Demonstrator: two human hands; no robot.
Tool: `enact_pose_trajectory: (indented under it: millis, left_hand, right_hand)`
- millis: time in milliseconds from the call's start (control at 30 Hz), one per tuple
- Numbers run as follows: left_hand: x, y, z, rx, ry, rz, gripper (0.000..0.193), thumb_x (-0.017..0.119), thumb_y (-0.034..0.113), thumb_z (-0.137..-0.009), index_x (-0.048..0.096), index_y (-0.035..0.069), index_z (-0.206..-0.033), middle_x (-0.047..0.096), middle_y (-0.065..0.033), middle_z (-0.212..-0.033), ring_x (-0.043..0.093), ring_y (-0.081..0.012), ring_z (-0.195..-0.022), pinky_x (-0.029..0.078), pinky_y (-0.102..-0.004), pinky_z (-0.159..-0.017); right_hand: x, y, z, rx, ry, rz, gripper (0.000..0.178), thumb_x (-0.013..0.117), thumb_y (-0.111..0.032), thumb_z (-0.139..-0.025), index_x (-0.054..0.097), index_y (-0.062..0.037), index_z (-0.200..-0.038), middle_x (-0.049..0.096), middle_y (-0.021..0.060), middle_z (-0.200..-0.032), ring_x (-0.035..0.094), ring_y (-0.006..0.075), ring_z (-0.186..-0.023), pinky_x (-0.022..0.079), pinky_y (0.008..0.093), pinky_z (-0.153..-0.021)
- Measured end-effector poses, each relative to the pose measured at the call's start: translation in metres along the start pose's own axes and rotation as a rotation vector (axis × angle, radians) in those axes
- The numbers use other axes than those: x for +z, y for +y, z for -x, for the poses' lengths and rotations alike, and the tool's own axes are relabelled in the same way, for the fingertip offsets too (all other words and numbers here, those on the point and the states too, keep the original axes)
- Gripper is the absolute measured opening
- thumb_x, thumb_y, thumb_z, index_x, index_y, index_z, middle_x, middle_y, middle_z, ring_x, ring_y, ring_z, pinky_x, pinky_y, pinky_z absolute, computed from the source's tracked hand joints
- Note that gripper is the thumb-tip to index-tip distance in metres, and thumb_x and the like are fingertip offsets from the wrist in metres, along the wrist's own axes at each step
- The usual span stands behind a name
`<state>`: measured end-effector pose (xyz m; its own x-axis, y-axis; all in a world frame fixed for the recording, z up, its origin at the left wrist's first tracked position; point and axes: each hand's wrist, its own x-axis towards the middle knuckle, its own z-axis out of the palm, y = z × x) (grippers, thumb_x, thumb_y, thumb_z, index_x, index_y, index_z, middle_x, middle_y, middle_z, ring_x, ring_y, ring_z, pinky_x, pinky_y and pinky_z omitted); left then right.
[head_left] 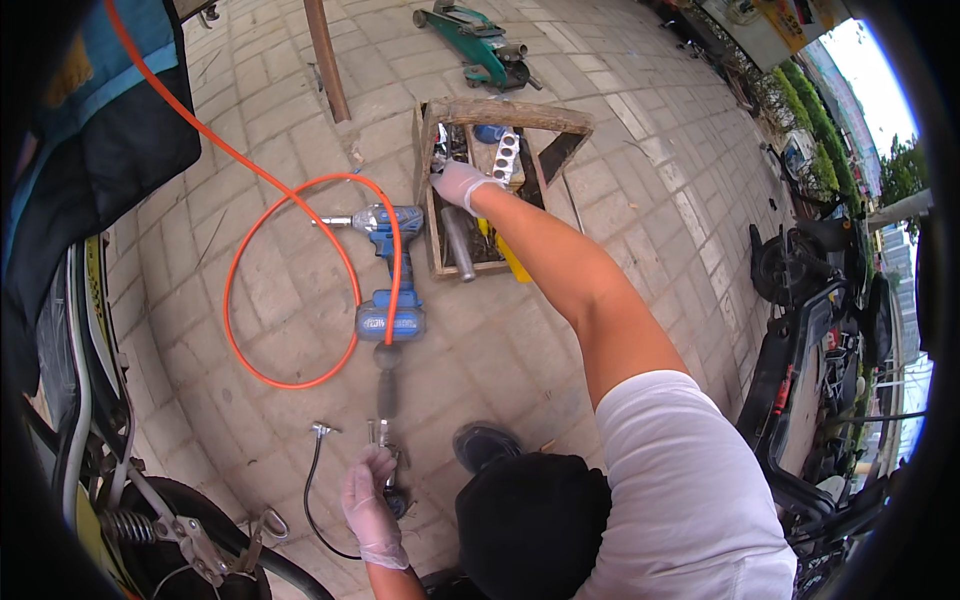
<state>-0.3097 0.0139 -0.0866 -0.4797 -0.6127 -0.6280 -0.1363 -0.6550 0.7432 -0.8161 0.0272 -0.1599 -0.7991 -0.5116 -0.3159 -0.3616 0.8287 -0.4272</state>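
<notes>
My right hand (464, 184), in a clear glove, reaches into a wooden toolbox (505, 108) at its left side. Its fingers are bent around something hidden among the tools. My left hand (370, 505), gloved too, is low in the view with its fingers curled together. It overlaps a tyre inflator gun (387, 392) with a dark gauge; whether the fingers grip it is unclear. A blue cordless impact wrench (393, 235) lies between the hands. In the box are a metal tube (458, 243), a pale strip with round holes (507, 157) and something yellow (516, 262).
An orange air hose (228, 300) loops over the wrench to the inflator. A black hose with a metal chuck (320, 430) lies left. A green floor jack (480, 45) stands beyond the box. Vehicle parts with a wheel (165, 520) border the left; parked scooters (800, 350) line the right.
</notes>
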Motion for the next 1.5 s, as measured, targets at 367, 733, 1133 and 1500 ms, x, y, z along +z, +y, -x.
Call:
enact_pose_trajectory:
  millis: [367,733,1133,1500]
  left_hand:
    - [-0.002,0.003,-0.001,0.014,0.016,0.011,0.037,0.052,0.023,-0.101,0.059,-0.008,-0.120,0.068,-0.0175,-0.108,0.067,-0.0236,-0.097,0.053,-0.0351,-0.091]
    - [-0.004,0.004,-0.002,0.014,-0.007,-0.020,0.038,0.052,0.025,-0.102,0.060,-0.007,-0.121,0.068,-0.0169,-0.108,0.067,-0.0233,-0.097,0.052,-0.0347,-0.091]
    - [0.031,0.042,0.015,0.192,0.023,-0.216,0.043,0.062,0.013,-0.095,0.052,-0.007,-0.132,0.064,-0.0164,-0.117,0.064,-0.0172,-0.096,0.050,-0.0288,-0.091]
    - [0.006,0.051,0.027,0.062,0.118,0.160,0.050,0.068,0.004,-0.090,0.047,-0.006,-0.135,0.063,-0.0070,-0.114,0.061,-0.0129,-0.103,0.050,-0.0284,-0.092]
  right_hand:
    - [-0.012,0.050,0.046,0.070,0.635,-0.079,0.023,0.060,-0.017,-0.086,0.069,0.0011,-0.096,0.066,0.0263,-0.102,0.064,0.0421,-0.097,0.051,0.0450,-0.083]
    - [-0.011,0.078,-0.014,0.631,0.450,-0.168,0.028,0.064,-0.021,-0.088,0.071,-0.0036,-0.108,0.069,0.0183,-0.114,0.065,0.0344,-0.109,0.054,0.0423,-0.087]
    - [0.015,-0.061,0.264,-0.098,-0.097,-0.921,0.018,0.063,-0.003,-0.082,0.064,0.0004,-0.099,0.058,0.0021,-0.073,0.053,0.0115,-0.056,0.042,0.0289,-0.051]
    - [0.071,-0.146,0.331,-0.853,-0.435,-0.576,0.034,0.071,-0.005,-0.078,0.061,-0.0044,-0.110,0.057,0.0073,-0.087,0.062,0.0203,-0.076,0.049,0.0336,-0.067]
